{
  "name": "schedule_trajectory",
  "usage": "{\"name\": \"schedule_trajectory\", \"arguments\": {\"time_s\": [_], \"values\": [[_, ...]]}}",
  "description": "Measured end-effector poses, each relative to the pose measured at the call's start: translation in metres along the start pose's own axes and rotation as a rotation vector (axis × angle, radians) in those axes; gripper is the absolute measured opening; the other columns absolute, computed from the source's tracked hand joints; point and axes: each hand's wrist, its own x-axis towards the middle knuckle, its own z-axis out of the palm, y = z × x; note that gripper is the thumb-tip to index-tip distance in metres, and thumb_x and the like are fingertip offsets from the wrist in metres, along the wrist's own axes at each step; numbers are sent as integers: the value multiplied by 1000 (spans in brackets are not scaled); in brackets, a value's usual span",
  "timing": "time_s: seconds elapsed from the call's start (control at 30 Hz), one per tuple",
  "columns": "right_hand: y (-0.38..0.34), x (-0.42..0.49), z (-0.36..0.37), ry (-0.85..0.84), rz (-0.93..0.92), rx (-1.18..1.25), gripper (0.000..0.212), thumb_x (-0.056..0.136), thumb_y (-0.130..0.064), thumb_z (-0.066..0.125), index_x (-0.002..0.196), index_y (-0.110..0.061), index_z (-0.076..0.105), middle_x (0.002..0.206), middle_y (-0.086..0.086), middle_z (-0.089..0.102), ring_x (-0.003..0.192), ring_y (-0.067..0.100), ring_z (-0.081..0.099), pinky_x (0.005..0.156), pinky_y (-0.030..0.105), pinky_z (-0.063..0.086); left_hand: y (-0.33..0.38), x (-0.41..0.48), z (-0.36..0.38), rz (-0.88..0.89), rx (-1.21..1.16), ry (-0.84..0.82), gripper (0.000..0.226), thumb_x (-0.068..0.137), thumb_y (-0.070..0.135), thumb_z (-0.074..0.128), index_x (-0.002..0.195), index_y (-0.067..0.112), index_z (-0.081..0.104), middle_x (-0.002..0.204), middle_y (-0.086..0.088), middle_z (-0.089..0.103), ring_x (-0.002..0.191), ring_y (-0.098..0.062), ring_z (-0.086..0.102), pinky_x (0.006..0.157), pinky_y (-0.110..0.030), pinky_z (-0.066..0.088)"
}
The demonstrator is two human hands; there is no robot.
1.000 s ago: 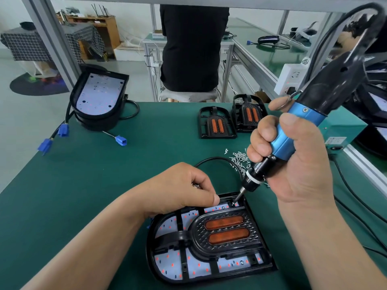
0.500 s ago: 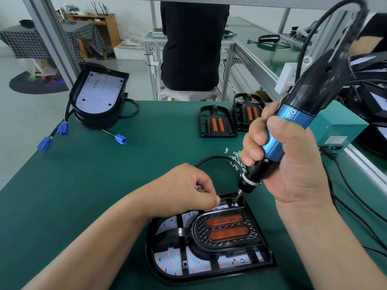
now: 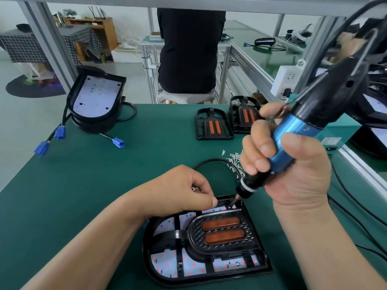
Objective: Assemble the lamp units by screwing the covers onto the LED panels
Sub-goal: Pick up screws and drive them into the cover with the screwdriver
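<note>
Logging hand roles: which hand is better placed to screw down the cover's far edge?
Right. The right hand grips the screwdriver, its bit down at the far edge of the cover; the left hand rests beside it.

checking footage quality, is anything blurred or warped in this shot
Head view: the electric screwdriver is motion-blurred at its upper end, top right; the lamp unit and left hand are sharp; the wide-angle lens slants the frame post; lighting is soft and even.

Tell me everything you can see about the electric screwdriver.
The electric screwdriver has a shiny blue metal-looking grip, a black upper body with a cable leaving its top, and a black nose with a silver ring. The right hand grips it, tilted, its bit down on the lamp unit's far edge.
</note>
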Motion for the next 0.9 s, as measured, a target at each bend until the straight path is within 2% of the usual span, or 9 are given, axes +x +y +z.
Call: {"name": "schedule_trajectory", "arguments": {"time_s": [0.1,0.17,0.2,0.27,0.37,0.5,0.67,0.8,0.9], "values": [[-4,2,-3,125,-75,51,45,74,-24,82,113,-15,60,71,-2,48,54,13,43,56,26,43,-1,-1,-2,-4,-23,-20,18,84,45,79,83,27,80,82,7,76,74,-1,62,78,-29,52],[-3,2,-4,266,-125,64,29,81,-17,65,110,-19,59,72,-4,46,57,12,41,58,26,42,-2,-1,-3,-12,-50,-29,23,86,47,78,87,25,81,86,6,78,78,-2,64,80,-30,53],[-1,2,-4,347,-141,83,23,86,-18,56,109,-20,59,73,-4,45,58,12,41,59,26,43,-3,0,-3,-19,-86,-27,26,87,48,76,90,22,81,84,2,76,75,-6,63,76,-30,53],[6,2,-5,491,-156,122,19,93,-21,47,108,-20,59,77,-3,45,63,12,42,63,26,43,-6,2,-3,-49,-232,-2,26,95,37,68,98,14,81,74,-2,60,60,-10,48,57,-22,43],[17,2,-7,631,-158,164,15,95,-22,50,108,-19,58,80,-2,46,66,14,44,67,27,45,-10,6,-1,-104,-479,5,23,106,7,54,112,4,76,74,2,54,51,-6,34,46,-15,26],[22,2,-8,699,-177,185,14,96,-21,54,109,-17,58,81,-1,48,67,15,47,67,28,48,-13,8,-2,-127,-610,-19,26,105,-2,49,119,2,70,80,-1,64,52,-5,35,44,-16,24],[22,2,-9,770,-211,223,13,99,-21,56,110,-15,59,81,0,51,67,16,50,70,30,50,-14,10,-2,-71,-680,-23,10,106,2,56,109,5,65,83,-5,67,52,-5,36,43,-14,27],[22,3,-9,809,-226,245,13,99,-20,58,110,-14,59,80,1,54,67,16,52,70,30,51,-15,11,-1,-64,-781,-67,20,105,-1,55,110,2,74,86,-6,66,54,-5,32,42,-13,25],[22,4,-8,809,-232,248,13,98,-19,59,109,-14,61,80,1,55,67,16,52,71,31,52,-14,11,0,-48,-815,-84,22,104,-4,54,114,0,73,90,-8,70,54,-5,32,41,-12,26]]}}
